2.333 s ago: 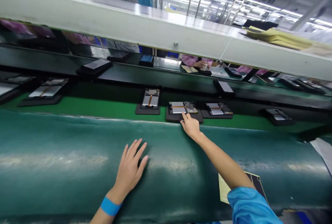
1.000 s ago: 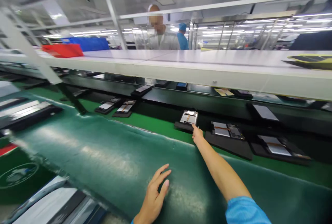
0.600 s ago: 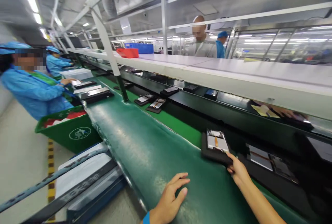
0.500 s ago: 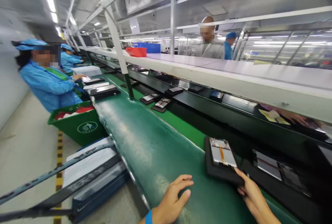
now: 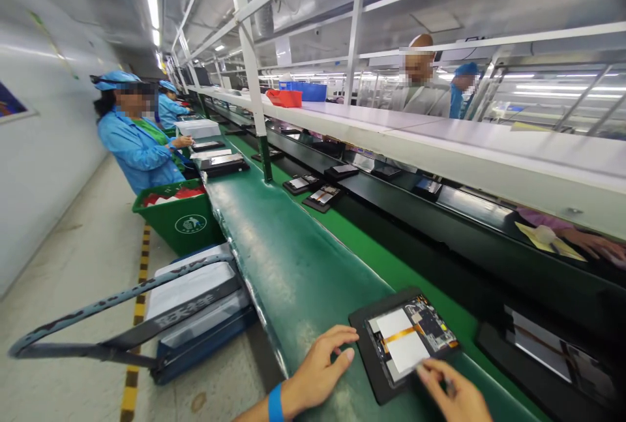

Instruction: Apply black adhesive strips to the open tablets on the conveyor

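An opened tablet (image 5: 435, 324) lies on a black foam tray (image 5: 374, 379) at the edge of the green bench. Its silver battery (image 5: 403, 344), an orange ribbon cable and a dark circuit board are exposed. My left hand (image 5: 320, 370), wearing a blue wristband, is open beside the tray, thumb and fingers apart, fingertips at its left edge. My right hand (image 5: 457, 392) is over the tray's near side, with bent fingers drawn together at the battery's lower corner. Whatever is between those fingers, if anything, is hidden.
A green belt (image 5: 352, 239) beside the bench (image 5: 274, 252) carries more tablets on trays (image 5: 323, 197). Another tablet (image 5: 538, 344) lies at right. A white shelf (image 5: 440, 141) overhangs. Left are a green bin (image 5: 178, 220), a cart (image 5: 195, 331) and co-workers in blue (image 5: 137, 148).
The tray with the tablet has come left and nearer, onto the bench, and turned. My right hand has shifted from gripping its corner to the battery's lower corner. The view has swung left.
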The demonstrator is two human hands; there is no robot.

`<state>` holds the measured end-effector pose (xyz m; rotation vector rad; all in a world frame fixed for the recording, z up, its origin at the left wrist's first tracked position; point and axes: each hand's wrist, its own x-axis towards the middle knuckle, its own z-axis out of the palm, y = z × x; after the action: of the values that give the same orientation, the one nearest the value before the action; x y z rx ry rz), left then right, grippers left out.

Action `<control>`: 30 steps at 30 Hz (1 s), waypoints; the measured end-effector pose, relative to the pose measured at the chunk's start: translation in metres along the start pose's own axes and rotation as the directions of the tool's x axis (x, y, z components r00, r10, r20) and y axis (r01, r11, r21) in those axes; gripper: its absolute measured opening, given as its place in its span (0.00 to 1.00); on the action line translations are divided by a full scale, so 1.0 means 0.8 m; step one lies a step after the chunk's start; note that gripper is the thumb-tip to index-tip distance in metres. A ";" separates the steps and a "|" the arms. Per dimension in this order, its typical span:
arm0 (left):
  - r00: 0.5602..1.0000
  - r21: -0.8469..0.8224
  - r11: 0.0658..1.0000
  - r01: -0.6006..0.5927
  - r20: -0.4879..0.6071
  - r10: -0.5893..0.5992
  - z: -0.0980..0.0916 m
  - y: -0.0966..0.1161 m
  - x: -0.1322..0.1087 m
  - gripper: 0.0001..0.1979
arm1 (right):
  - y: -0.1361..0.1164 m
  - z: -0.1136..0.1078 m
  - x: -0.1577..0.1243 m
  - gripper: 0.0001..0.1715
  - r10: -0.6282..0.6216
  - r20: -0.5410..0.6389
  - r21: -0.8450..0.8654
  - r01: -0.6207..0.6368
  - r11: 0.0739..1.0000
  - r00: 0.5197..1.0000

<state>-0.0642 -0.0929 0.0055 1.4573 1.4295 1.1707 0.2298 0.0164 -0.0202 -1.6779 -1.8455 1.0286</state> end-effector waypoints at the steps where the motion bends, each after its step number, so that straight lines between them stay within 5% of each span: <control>1: 0.999 -0.002 0.999 0.034 -0.004 -0.034 -0.001 -0.001 0.001 0.22 | -0.001 -0.017 0.019 0.37 -0.003 -0.087 -0.073 -0.003 0.997 0.996; 5: 0.978 -0.049 0.976 0.210 0.023 -0.210 -0.001 -0.014 0.005 0.25 | 0.011 -0.065 0.082 0.48 0.029 -0.243 -0.356 -0.117 0.927 0.969; 12: 0.935 -0.191 0.918 0.349 0.134 -0.327 0.010 -0.049 0.025 0.36 | 0.043 -0.053 0.098 0.41 -0.003 -0.075 -0.359 -0.025 0.933 0.997; 22: 0.953 -0.136 0.944 0.302 0.078 -0.294 -0.012 -0.059 0.045 0.36 | -0.007 -0.037 0.026 0.31 -0.029 -0.095 -0.626 -0.037 0.779 0.995; 30: 0.972 0.029 0.980 0.198 0.122 -0.200 -0.018 -0.042 0.077 0.33 | 0.018 -0.033 -0.080 0.23 0.053 -0.082 -0.572 -0.090 0.815 0.995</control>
<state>-0.0909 -0.0300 -0.0166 1.3394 1.4642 0.9303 0.2694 -0.0400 -0.0041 -2.0941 -2.2092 0.4376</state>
